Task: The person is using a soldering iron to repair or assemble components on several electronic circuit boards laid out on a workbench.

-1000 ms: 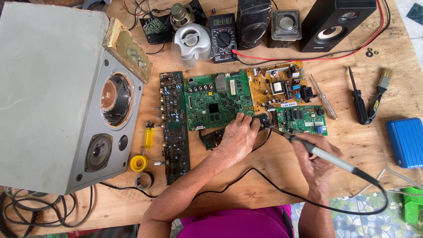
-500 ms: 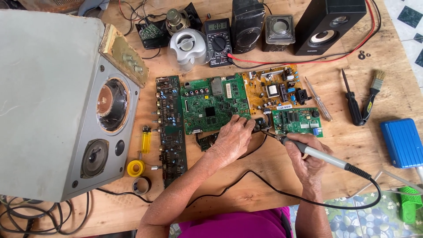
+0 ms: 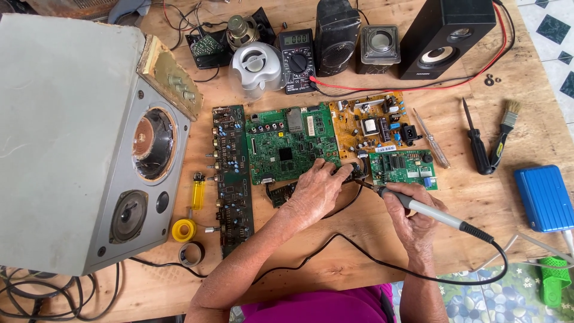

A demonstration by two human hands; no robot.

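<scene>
My left hand (image 3: 318, 188) presses down on a small dark part at the lower right corner of the large green circuit board (image 3: 290, 143). My right hand (image 3: 412, 218) grips a grey-handled soldering iron (image 3: 427, 209) like a pen. Its tip points left and meets the spot under my left fingertips. The iron's black cord (image 3: 359, 251) loops across the wooden table toward my body. A small green board (image 3: 402, 167) and an orange-brown board (image 3: 373, 122) lie just right of the work spot.
A big grey speaker cabinet (image 3: 78, 143) fills the left side. A narrow dark board (image 3: 232, 179), yellow lighter (image 3: 198, 192), solder reel (image 3: 184, 229) and tape roll lie beside it. Multimeter (image 3: 297, 60), small speakers, black speaker (image 3: 445, 36) stand at the back. Screwdrivers, brush (image 3: 503, 131), blue case (image 3: 545, 197) lie right.
The view shifted slightly. Both hands hold nearly the same spots, with the soldering iron tip staying at the board's corner under my left fingers.
</scene>
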